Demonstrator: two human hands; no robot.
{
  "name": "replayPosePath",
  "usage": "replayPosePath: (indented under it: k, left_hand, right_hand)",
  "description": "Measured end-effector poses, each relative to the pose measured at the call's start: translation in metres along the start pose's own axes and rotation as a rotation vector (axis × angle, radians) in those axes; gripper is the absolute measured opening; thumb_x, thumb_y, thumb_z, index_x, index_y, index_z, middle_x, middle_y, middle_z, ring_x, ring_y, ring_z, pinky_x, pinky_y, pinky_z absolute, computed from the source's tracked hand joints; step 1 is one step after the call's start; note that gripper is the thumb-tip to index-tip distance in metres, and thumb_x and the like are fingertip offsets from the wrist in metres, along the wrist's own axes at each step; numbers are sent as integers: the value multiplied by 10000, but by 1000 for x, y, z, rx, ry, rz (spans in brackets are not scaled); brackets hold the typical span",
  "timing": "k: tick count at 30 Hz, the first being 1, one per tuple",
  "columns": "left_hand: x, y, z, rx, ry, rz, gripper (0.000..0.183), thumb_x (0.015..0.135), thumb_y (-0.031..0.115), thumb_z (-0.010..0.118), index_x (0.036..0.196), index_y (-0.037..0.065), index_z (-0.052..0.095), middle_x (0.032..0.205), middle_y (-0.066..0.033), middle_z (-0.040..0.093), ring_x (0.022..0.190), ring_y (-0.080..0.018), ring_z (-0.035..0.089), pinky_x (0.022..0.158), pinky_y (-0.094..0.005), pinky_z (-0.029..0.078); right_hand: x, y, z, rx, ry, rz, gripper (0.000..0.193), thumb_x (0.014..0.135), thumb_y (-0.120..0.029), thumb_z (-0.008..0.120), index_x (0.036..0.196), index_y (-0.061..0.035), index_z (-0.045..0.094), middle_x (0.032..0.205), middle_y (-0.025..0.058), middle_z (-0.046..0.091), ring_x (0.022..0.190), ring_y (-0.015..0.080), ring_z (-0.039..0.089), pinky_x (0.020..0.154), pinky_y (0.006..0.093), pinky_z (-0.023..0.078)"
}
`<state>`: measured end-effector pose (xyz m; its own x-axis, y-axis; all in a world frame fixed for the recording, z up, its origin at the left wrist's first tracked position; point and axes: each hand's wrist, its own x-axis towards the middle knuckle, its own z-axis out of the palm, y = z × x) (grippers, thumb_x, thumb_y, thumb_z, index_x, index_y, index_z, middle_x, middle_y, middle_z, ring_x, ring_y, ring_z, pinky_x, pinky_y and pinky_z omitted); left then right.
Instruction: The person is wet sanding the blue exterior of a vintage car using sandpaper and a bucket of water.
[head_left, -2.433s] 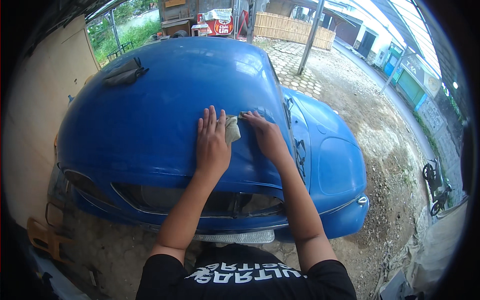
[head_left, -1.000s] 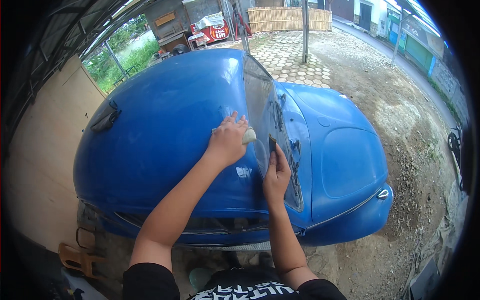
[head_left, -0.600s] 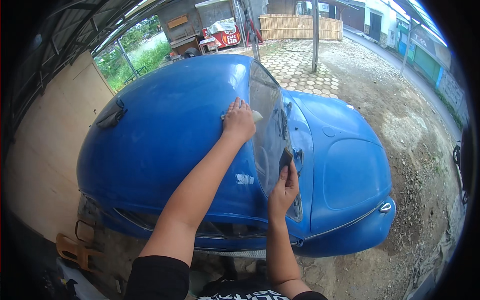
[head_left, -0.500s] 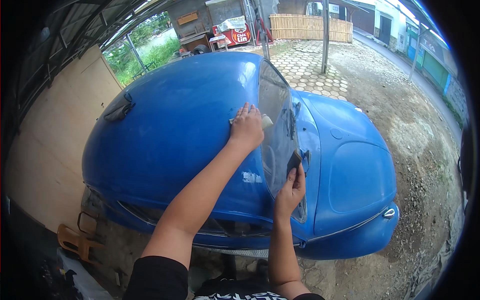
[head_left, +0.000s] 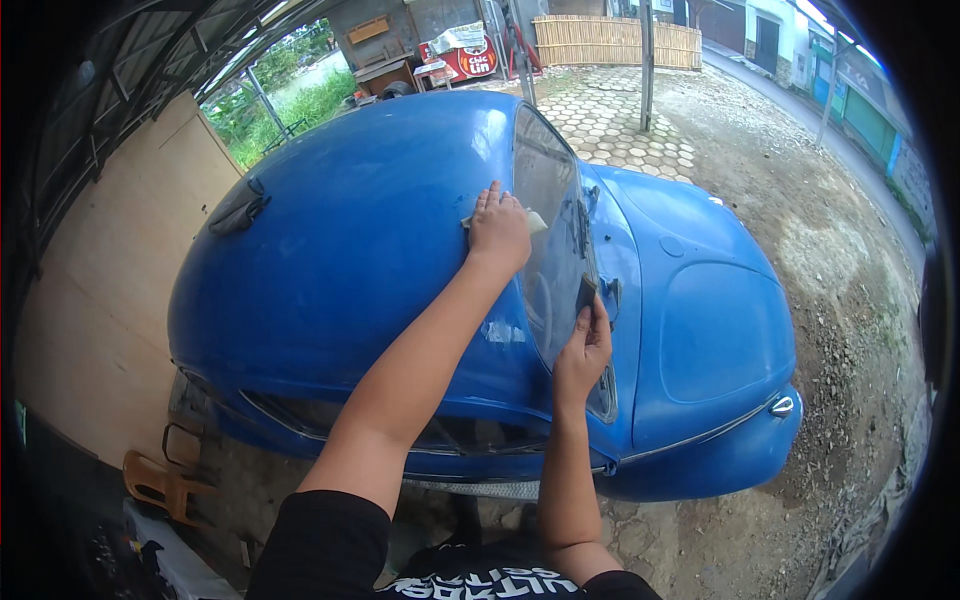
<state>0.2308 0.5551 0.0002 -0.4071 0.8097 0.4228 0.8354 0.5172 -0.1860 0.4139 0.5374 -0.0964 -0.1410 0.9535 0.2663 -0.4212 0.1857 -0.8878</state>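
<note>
A blue rounded car fills the middle of the view, and my left hand (head_left: 499, 235) lies on the front edge of its roof (head_left: 350, 250), just above the windshield (head_left: 550, 240). Under its outstretched fingers is a pale, flat pad or folded sheet (head_left: 537, 222), pressed to the paint; most of it is covered by the hand. My right hand (head_left: 582, 355) is raised over the lower part of the windshield. Between its thumb and fingers it pinches a small, dark, flat rectangular piece (head_left: 587, 292). A whitish patch (head_left: 503, 332) marks the roof edge near my left forearm.
A dark crumpled cloth (head_left: 238, 215) rests on the roof at left. The car's front hood (head_left: 720, 340) extends to the right. An orange plastic chair (head_left: 160, 485) stands low at left, near a wooden panel (head_left: 120, 270). A post (head_left: 646, 70) rises beyond the car.
The whole scene sits slightly higher in the view. My left hand has shifted a little on the roof edge, with the pale pad still beneath it. The dark piece in my right hand has turned slightly.
</note>
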Motion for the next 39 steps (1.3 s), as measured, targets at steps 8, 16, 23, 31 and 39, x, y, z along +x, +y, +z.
replayPosePath:
  k: [8, 16, 23, 31, 39]
  left_hand:
    - [-202, 0, -101, -354, -166, 221, 604, 860, 31, 697, 1447, -4, 561, 1541, -189, 524, 1485, -358, 430, 1240, -469, 340]
    - [-253, -133, -85, -265, 189, -363, 729, 890, -37, 654, 1578, 72, 437, 1643, -133, 412, 1566, -339, 285, 1289, -494, 232]
    - [-250, -134, -60, -371, 393, -406, 741, 920, 22, 661, 1605, 83, 386, 1651, -125, 403, 1575, -361, 255, 1299, -507, 178]
    - [-252, -126, -61, -540, 507, -337, 621, 941, -16, 606, 1542, 63, 468, 1566, -111, 520, 1533, -381, 339, 1282, -543, 233]
    - [-255, -122, -54, -711, 721, -250, 630, 922, 18, 637, 1526, 21, 458, 1544, -151, 531, 1501, -422, 389, 1250, -580, 262]
  right_hand:
    - [-16, -32, -6, -260, -256, -229, 370, 1063, -27, 530, 1426, 8, 592, 1429, 205, 633, 1367, 335, 582, 1134, 394, 446]
    - [-33, -41, 49, -678, -570, -402, 547, 1022, -311, 636, 1438, 37, 568, 1550, 242, 500, 1513, 479, 327, 1262, 540, 222]
    - [-64, -61, 111, -723, -816, -686, 691, 970, -475, 677, 1425, 35, 580, 1534, 212, 531, 1495, 499, 347, 1253, 552, 242]
    - [-74, -56, 77, -980, -711, -627, 594, 1022, -449, 598, 1513, -118, 553, 1579, 96, 517, 1538, 372, 339, 1270, 504, 213]
    - [-85, -63, 153, -958, -781, -753, 602, 1034, -445, 557, 1525, -97, 532, 1595, 119, 491, 1547, 390, 311, 1278, 506, 183]
